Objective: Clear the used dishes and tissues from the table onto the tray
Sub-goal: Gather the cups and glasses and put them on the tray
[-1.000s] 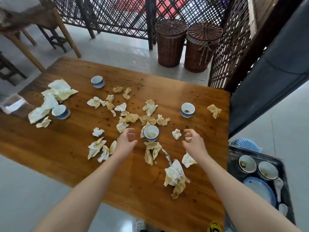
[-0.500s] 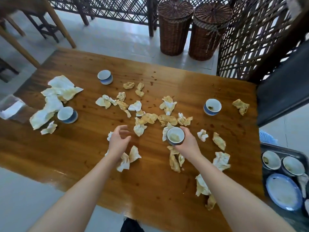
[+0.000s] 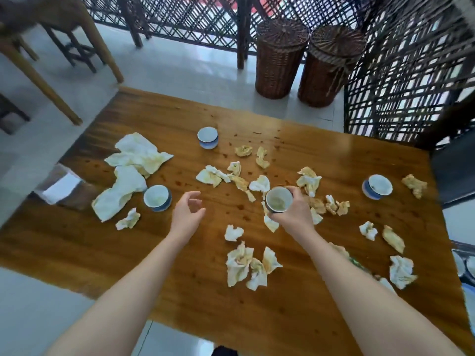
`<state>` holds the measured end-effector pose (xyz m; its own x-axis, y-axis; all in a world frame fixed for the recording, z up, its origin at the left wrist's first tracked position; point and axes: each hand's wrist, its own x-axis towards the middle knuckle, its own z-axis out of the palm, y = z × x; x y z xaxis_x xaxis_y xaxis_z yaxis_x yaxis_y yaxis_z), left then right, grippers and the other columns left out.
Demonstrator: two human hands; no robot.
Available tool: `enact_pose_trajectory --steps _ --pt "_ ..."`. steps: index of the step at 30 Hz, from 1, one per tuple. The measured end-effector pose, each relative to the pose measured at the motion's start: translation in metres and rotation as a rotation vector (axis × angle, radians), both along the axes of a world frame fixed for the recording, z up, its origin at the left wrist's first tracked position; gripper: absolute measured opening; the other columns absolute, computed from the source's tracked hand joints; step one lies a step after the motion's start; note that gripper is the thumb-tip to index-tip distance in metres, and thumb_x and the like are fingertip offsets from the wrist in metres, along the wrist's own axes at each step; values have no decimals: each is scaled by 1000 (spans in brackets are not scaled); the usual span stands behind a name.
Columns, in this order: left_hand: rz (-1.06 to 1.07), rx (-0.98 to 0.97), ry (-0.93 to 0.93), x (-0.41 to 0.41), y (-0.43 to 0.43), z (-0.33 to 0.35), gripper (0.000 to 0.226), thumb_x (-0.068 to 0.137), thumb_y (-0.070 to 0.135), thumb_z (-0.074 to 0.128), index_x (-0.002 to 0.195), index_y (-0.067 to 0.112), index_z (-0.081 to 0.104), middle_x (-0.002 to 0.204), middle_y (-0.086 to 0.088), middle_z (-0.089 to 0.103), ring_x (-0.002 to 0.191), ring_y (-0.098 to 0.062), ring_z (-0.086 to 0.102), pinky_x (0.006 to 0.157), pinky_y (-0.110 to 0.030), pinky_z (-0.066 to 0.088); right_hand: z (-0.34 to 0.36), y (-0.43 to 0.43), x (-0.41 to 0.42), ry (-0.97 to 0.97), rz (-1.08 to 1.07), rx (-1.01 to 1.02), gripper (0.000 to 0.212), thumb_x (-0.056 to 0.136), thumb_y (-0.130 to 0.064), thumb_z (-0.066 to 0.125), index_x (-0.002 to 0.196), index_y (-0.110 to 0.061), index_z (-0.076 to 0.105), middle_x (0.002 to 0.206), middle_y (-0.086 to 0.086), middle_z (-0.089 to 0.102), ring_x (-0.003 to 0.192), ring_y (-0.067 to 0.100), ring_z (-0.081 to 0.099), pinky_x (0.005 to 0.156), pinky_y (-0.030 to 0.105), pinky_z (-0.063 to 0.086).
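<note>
Fingers (image 3: 300, 194) of the right hand (image 3: 295, 217) are curled round a small cup (image 3: 279, 200). They grip its wall from the near side w/ the mouth up, prob. so the dregs inside don't spill. The cup is over the middle of the bench (image 3: 180, 291), among the tissues; can't tell if it's lifted clear or touching the wood.

The left hand (image 3: 187, 214) hovers left of centre, its fingers loosely curled & holding nothing. It's near a second cup (image 3: 157, 197) toward the left edge, so that looks like its target: one cup per hand, one trip.

Two more cups stand on the wood, one toward the far edge (image 3: 207, 137) & one near the right edge (image 3: 377, 186). Crumpled tissues lie all over:
- big sheets (image 3: 133, 160) by the left edge
- a stained clump (image 3: 246, 265) toward the front edge
- a loose wad (image 3: 401, 271) at the right edge

Only a sliver of the tray (image 3: 464, 247) shows, off the right edge & lower than the bench top. There's crockery in it, but too cut off to count.

Task looks early: 4 cups & nearly all the paper are not yet cleared. The held cup needs to go right & down to the tray, kept level. Tissues are light & can be bunched by the handful.
</note>
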<state>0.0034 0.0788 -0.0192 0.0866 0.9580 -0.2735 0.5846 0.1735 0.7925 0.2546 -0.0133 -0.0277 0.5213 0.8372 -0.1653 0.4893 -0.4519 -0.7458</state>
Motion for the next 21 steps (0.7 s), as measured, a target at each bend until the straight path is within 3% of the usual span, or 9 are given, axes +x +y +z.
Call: enact_pose_trajectory --steps 5,8,10,15,19,21 --pt "44 36 -12 -55 27 12 37 88 11 66 120 26 54 107 7 57 89 -4 56 68 -12 46 12 40 -47 -26 79 0 75 59 -20 86 122 -23 45 107 -6 51 96 13 50 74 29 45" --pt "128 35 -24 -90 44 19 38 87 12 69 120 27 54 109 7 58 84 -4 56 63 -9 44 20 60 -70 -84 142 3 71 60 -18 85 120 -24 46 104 -9 48 94 10 48 65 18 37" --pt "158 48 -28 -112 53 19 40 86 13 70 122 24 55 111 5 59 87 -7 58 68 -12 46 23 73 -82 -77 164 5 72 60 -14 84 122 -23 47 102 -10 46 96 9 45 64 14 34" --pt "173 -42 -13 -144 59 9 47 83 12 72 123 27 51 121 0 56 98 -16 59 83 -30 55 23 96 -102 -43 210 18 72 63 -17 84 124 -22 45 104 -6 52 97 13 50 74 24 40" --pt "113 -97 -37 -150 61 -7 59 78 10 78 127 24 49 128 -3 53 109 -18 53 86 -26 50 18 102 -106 -41 227 5 73 62 -25 86 122 -28 44 107 -7 54 98 13 52 72 24 42" --pt "84 -98 -50 -145 65 -13 64 75 8 80 129 21 48 131 -3 51 116 -18 51 95 -30 47 16 101 -103 -38 208 -6 75 61 -27 87 123 -28 44 110 -8 55 99 12 53 73 22 43"
